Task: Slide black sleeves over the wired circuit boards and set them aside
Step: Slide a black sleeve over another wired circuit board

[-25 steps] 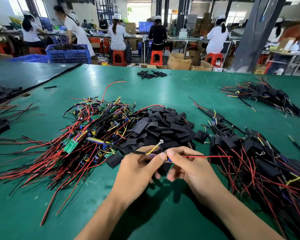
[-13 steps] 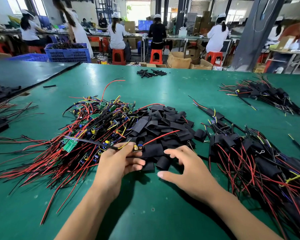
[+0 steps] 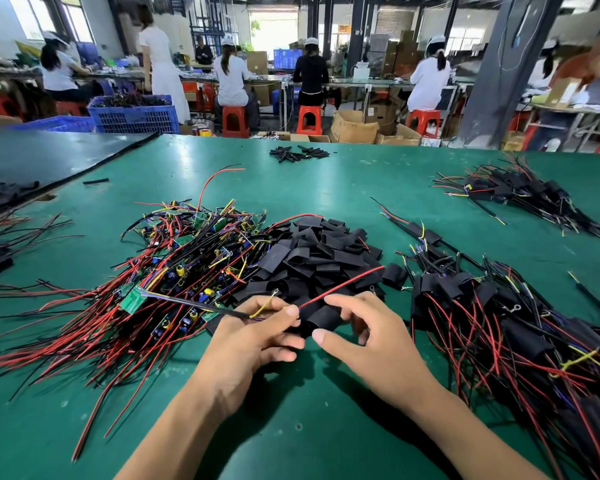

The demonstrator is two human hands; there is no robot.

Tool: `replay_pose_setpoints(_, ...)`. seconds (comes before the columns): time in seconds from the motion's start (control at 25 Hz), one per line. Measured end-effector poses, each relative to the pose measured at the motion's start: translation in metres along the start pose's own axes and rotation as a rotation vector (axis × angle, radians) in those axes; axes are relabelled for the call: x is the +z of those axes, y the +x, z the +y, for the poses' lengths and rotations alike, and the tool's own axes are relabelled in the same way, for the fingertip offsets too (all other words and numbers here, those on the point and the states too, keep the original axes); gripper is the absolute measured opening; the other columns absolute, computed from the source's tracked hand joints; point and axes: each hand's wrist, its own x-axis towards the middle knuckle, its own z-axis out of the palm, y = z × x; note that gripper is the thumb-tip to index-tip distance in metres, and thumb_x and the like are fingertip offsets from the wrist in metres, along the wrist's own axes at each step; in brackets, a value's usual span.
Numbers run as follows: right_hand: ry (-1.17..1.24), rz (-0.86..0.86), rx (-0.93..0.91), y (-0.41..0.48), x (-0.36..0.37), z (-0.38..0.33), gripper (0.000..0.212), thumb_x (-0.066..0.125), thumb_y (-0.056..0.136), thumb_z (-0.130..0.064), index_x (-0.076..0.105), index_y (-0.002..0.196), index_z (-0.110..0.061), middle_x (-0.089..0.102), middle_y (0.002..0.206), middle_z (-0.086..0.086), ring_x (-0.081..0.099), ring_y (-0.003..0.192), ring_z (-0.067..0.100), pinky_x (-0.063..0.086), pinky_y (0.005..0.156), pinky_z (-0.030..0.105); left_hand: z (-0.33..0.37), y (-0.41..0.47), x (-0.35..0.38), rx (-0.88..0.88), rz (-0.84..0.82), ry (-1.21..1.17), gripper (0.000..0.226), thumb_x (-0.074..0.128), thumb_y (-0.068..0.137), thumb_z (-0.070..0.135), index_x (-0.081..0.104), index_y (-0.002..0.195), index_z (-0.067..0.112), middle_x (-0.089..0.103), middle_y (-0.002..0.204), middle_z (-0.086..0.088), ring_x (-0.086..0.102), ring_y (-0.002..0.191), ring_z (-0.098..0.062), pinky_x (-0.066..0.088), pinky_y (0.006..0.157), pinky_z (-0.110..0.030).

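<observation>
- The left hand (image 3: 253, 336) is curled closed, pinching a bundle of wires (image 3: 267, 306); a red lead runs up to the right, a black cable to the left.
- The right hand (image 3: 364, 337) is half open, its fingers bent around a black sleeve (image 3: 323, 320) at the near edge of the sleeve pile (image 3: 316, 258).
- Left of that pile lie the bare wired circuit boards (image 3: 174, 271); sleeved ones (image 3: 499, 323) are heaped to the right.
- All rest on a green table (image 3: 309, 427).
- Behind, workers (image 3: 231, 77) sit on red stools (image 3: 236, 121) beside blue crates (image 3: 136, 116).
</observation>
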Motion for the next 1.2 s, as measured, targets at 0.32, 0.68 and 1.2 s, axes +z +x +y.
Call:
replay_pose_setpoints(0.32,0.196,-0.023,-0.054,-0.005,0.004,-0.012,0.029,0.084,0.067,-0.038,0.074,0.093,-0.034,0.055,0.092,-0.015,0.058,0.094,0.009,0.044,0.077,0.015,0.0,-0.005,0.004,0.016,-0.069,0.052,0.027,0.077,0.074,0.02,0.061,0.093,0.011,0.066,0.087,-0.015,0.068,0.069,-0.022,0.059,0.063,-0.028)
replay_pose_setpoints(0.68,0.576,-0.011,0.044,-0.003,0.006,-0.009,0.017,0.072,0.079,-0.02,0.074,0.095,-0.027,0.071,0.09,-0.006,0.073,0.085,0.018,0.054,0.078,0.022,-0.001,-0.003,0.002,0.019,-0.054,-0.047,0.021,0.075,0.078,0.015,0.059,0.09,0.01,0.071,0.094,-0.022,0.07,0.072,-0.026,0.059,0.065,-0.029)
replay_pose_setpoints(1.2,0.913,-0.019,0.257,0.005,0.012,-0.003,0.08,0.086,0.075,-0.014,0.044,0.141,-0.03,0.074,0.106,0.015,0.072,0.103,0.026,0.059,0.086,0.038,0.002,-0.007,0.007,-0.014,-0.135,-0.209,0.022,0.08,0.075,0.003,0.063,0.088,0.01,0.068,0.105,-0.032,0.073,0.087,-0.032,0.06,0.075,-0.034)
